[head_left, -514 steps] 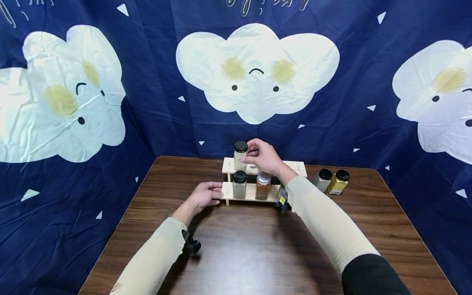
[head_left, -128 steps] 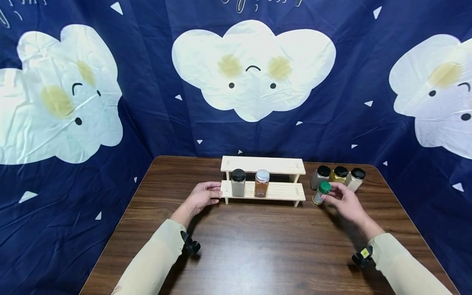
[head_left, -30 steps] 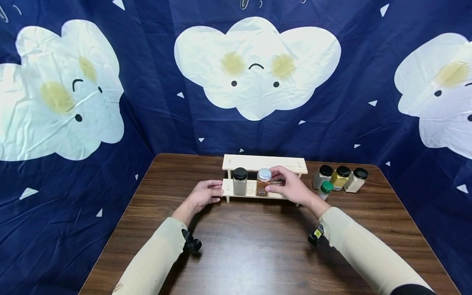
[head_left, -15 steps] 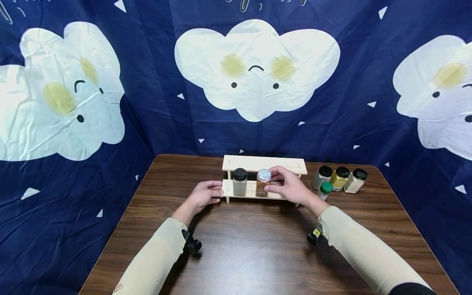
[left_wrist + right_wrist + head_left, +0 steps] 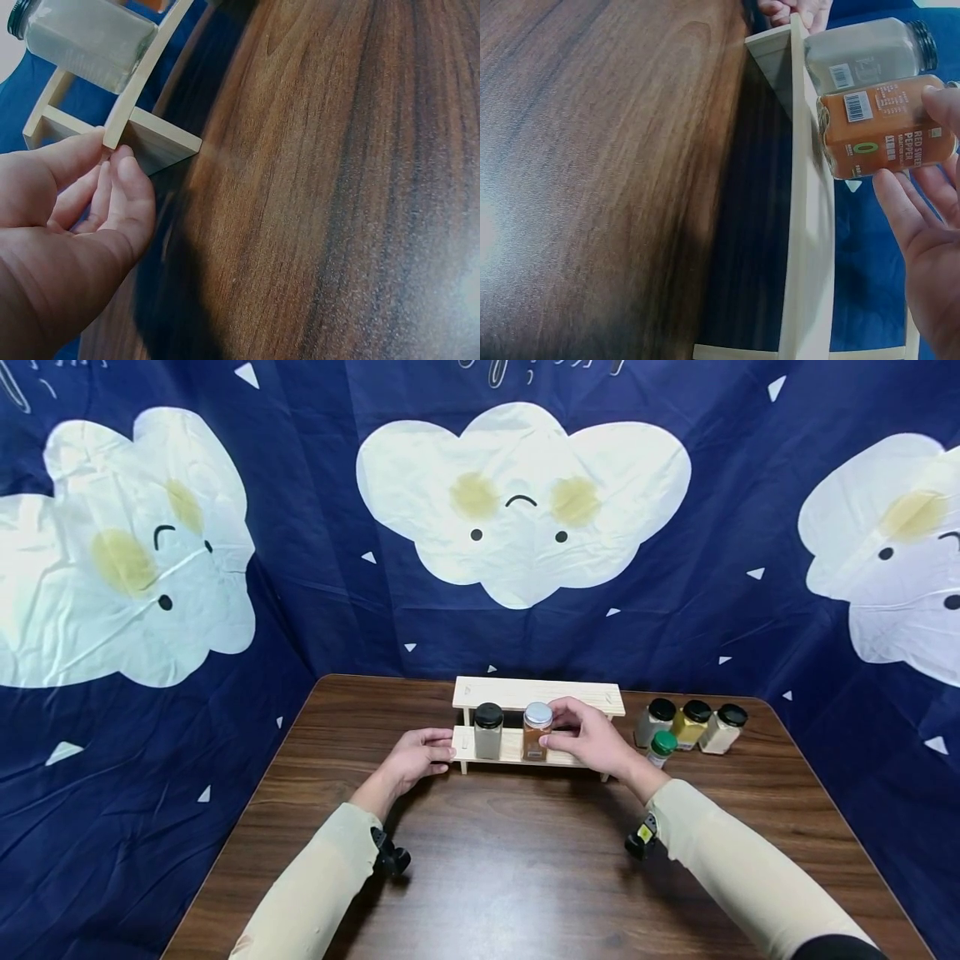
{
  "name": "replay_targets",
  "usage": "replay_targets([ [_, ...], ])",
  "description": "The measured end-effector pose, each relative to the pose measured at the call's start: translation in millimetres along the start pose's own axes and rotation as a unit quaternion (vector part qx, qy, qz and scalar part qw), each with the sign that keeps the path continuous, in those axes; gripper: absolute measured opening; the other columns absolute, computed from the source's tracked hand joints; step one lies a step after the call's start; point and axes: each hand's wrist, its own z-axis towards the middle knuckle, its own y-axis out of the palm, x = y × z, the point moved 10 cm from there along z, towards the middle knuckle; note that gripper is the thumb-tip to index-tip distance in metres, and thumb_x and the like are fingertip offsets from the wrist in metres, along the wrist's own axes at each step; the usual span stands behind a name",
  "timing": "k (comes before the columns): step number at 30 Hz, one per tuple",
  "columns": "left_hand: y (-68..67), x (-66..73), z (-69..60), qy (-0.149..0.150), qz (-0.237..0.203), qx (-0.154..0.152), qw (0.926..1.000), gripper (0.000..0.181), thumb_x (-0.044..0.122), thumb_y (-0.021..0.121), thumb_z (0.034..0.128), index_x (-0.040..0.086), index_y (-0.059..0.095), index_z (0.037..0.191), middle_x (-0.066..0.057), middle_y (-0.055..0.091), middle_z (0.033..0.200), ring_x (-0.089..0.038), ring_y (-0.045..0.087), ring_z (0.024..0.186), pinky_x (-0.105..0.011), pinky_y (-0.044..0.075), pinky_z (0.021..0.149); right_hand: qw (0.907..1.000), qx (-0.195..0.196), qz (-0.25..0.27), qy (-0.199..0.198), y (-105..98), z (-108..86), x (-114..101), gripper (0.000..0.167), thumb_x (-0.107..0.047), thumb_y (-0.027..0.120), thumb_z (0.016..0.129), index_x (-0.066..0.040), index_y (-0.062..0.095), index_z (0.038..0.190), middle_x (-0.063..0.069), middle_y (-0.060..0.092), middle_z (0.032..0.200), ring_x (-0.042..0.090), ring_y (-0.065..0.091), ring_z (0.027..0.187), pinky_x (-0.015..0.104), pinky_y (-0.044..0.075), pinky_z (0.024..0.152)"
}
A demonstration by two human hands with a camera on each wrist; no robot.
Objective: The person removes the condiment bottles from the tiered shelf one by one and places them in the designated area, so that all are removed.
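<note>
A two-tier pale wooden rack (image 5: pixel 465 742) stands near the table's back edge. My left hand (image 5: pixel 411 762) pinches the left end of its lower shelf between thumb and fingers, as the left wrist view (image 5: pixel 90 202) also shows. On that shelf stand a black-lidded jar (image 5: pixel 487 735) with greyish contents and, to its right, an orange-brown jar (image 5: pixel 533 742) with a silvery lid. My right hand (image 5: pixel 592 743) grips the orange-brown jar from its right side. In the right wrist view that jar (image 5: pixel 877 127) bears a red sweet pepper label, its base at the shelf.
Right of the rack, three black-lidded jars stand in a row: greyish (image 5: pixel 654 722), yellow (image 5: pixel 690 725) and cream (image 5: pixel 722 729). A small green-lidded jar (image 5: pixel 663 744) stands in front of them. Behind the brown table (image 5: pixel 510 877) hangs a dark blue cloth with white clouds.
Since the oldest frame, the cream and green-lidded jars have left the rack for the table at right. My right hand has since let go of the green-lidded jar and taken hold of the orange-brown one.
</note>
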Motion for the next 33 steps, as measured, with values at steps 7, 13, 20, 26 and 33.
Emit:
replay_targets([
  [7, 0.3, 1.0, 0.0, 0.002, 0.002, 0.0, 1.0, 0.051, -0.004, 0.066, 0.0949, -0.008, 0.05, 0.143, -0.015, 0.065, 0.121, -0.011, 0.064, 0.084, -0.025, 0.058, 0.071, 0.9997, 0.016, 0.001, -0.018, -13, -0.2, -7, 0.043, -0.004, 0.083, 0.085, -0.003, 0.062, 0.122, 0.015, 0.068, 0.118, 0.028, 0.068, 0.108, 0.031, 0.059, 0.091],
  [13, -0.3, 0.3, -0.9, -0.002, 0.001, 0.001, 1.0, 0.051, -0.005, 0.066, 0.0948, -0.008, 0.05, 0.143, -0.016, 0.065, 0.123, -0.012, 0.064, 0.084, -0.025, 0.058, 0.072, 0.9994, 0.027, 0.01, -0.017, -26, -3.4, -9, 0.045, -0.004, 0.083, 0.084, -0.001, 0.061, 0.123, 0.018, 0.068, 0.119, 0.028, 0.068, 0.109, 0.025, 0.059, 0.089],
  [20, -0.2, 0.9, -1.3, 0.0, -0.001, 0.001, 1.0, 0.051, -0.005, 0.066, 0.0941, -0.008, 0.051, 0.143, -0.016, 0.065, 0.123, -0.012, 0.064, 0.084, -0.025, 0.058, 0.072, 0.9988, 0.046, 0.012, -0.009, -45, -9.8, -11, 0.047, -0.004, 0.083, 0.084, 0.0, 0.061, 0.125, 0.018, 0.067, 0.12, 0.018, 0.068, 0.107, 0.022, 0.058, 0.085],
  [26, 0.3, 1.7, -1.4, 0.0, -0.002, 0.001, 1.0, 0.05, -0.006, 0.066, 0.0943, -0.008, 0.051, 0.142, -0.013, 0.066, 0.119, -0.011, 0.064, 0.084, -0.025, 0.058, 0.071, 0.9972, 0.057, 0.028, -0.04, -64, -17.1, -17, 0.044, 0.003, 0.08, 0.085, 0.004, 0.06, 0.124, 0.011, 0.069, 0.112, 0.012, 0.068, 0.104, 0.022, 0.06, 0.082],
  [33, 0.3, 1.3, -1.0, 0.002, -0.003, 0.003, 1.0, 0.05, -0.006, 0.065, 0.0945, -0.008, 0.051, 0.142, -0.013, 0.066, 0.119, -0.011, 0.065, 0.084, -0.024, 0.058, 0.07, 0.9959, 0.079, 0.003, -0.046, -90, -28.4, -19, 0.042, 0.004, 0.079, 0.085, 0.005, 0.06, 0.123, -0.002, 0.069, 0.106, 0.01, 0.07, 0.097, 0.02, 0.059, 0.077],
])
